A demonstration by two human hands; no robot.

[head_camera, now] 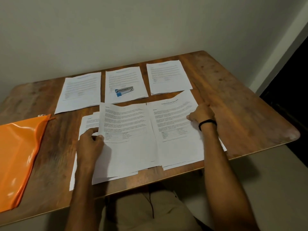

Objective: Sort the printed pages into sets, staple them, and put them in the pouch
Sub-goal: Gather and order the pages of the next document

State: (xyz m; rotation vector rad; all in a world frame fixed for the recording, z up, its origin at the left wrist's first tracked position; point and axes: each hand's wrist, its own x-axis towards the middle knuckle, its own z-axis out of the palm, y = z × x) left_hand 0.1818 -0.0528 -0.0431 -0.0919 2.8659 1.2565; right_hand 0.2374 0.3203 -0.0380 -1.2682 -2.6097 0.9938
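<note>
Left hand (90, 144) pinching lifted page (126, 130), right hand (202, 115) resting on neighbouring page (176, 124)

Head-worn wide-angle view, looking forward and down, close over table (233, 90), wall behind

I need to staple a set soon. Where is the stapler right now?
In the head view, the stapler lies on the middle stack of the three stacks along the table's far side, near that stack's front edge.
</note>
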